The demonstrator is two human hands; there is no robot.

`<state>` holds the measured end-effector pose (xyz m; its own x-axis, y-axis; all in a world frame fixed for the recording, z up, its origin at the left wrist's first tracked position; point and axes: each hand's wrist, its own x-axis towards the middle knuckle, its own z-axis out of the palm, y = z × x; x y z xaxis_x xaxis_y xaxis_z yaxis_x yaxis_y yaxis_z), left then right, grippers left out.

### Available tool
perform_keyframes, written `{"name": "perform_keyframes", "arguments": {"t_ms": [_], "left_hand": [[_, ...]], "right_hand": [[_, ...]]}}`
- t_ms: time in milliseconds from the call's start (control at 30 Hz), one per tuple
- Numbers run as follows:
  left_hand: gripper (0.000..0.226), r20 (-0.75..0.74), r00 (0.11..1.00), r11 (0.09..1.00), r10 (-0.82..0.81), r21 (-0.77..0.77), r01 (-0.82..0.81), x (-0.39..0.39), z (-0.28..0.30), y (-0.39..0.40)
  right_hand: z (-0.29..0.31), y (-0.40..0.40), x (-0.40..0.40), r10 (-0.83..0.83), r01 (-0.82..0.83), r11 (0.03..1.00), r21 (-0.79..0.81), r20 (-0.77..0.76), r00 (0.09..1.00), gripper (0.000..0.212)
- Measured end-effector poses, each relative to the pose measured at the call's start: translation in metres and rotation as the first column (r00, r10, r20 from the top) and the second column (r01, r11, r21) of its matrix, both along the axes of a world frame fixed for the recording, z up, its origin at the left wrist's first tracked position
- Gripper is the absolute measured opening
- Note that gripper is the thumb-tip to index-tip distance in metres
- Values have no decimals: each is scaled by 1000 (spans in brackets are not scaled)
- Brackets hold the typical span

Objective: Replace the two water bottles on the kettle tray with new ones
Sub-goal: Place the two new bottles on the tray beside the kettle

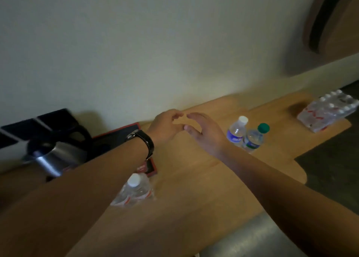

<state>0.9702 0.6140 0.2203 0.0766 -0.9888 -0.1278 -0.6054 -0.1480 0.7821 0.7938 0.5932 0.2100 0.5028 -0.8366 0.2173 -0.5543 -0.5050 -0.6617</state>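
Water bottles: clear plastic white-capped bottle with blue label (236,131) touching clear green-capped bottle (255,138), both upright on light wooden desk (194,179), right of red-rimmed black kettle tray (124,134). Clear red-label bottle (134,191) stands just off tray's near corner. Left hand (167,127) and right hand (204,133) open, empty, fingertips nearly meeting right of tray. Steel kettle (56,155) on tray; shrink-wrapped bottle pack (328,112) far right of it.

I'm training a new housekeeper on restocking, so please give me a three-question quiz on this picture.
1. True or false: the left hand holds a bottle.
2. What colour is the cap of the bottle standing beside the white-capped bottle? A) green B) red C) black
3. What lies at the desk's far right end?

Key:
1. False: both hands are empty; the right hand is open.
2. A.
3. A wrapped pack of bottles.
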Motion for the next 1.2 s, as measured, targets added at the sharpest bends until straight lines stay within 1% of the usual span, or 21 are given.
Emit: {"name": "perform_keyframes", "arguments": {"t_ms": [67,133,200,300,367,433,500,567,600,667,733,800,867,1067,1200], "left_hand": [[44,-16,996,996,86,6,-86,38,4,32],[38,-64,983,985,170,17,-169,72,5,64],[32,-101,968,974,228,30,-227,97,5,97],[26,-122,952,960,281,30,-279,120,-1,144],[33,-175,939,955,298,56,-292,127,-7,173],[49,-231,924,952,306,98,-291,128,-12,195],[63,-265,912,948,313,152,-281,125,-20,210],[78,-247,916,944,316,176,-279,119,-29,221],[80,-229,920,943,319,173,-284,116,-34,226],[70,-187,928,943,323,146,-299,110,-44,233],[58,-161,927,940,338,103,-325,106,-55,237],[53,-173,906,923,386,81,-377,103,-61,238],[53,-210,879,903,428,80,-421,101,-64,237],[46,-236,871,901,431,71,-427,104,-69,232],[33,-241,878,910,413,59,-411,106,-61,224]], "right_hand": [[-2,18,33,131,-131,991,35,-5,991,46],[-8,38,62,240,-240,969,52,14,971,55],[-17,60,84,321,-321,943,88,16,947,61],[-30,89,102,430,-426,893,145,1,903,62],[-37,103,106,491,-478,859,187,-30,871,64],[-44,110,107,531,-500,834,234,-88,843,69],[-49,115,105,534,-493,829,263,-114,838,74],[-53,118,101,511,-470,836,284,-87,855,76],[-54,119,99,495,-459,843,281,-69,866,77],[-56,120,96,467,-438,850,293,-36,883,71],[-58,121,95,432,-410,855,318,1,902,56],[-58,121,95,398,-385,867,315,24,917,37],[-59,123,96,375,-369,866,337,52,926,28],[-60,126,98,353,-359,848,390,89,931,24],[-57,120,103,328,-342,849,404,106,939,24]]}}
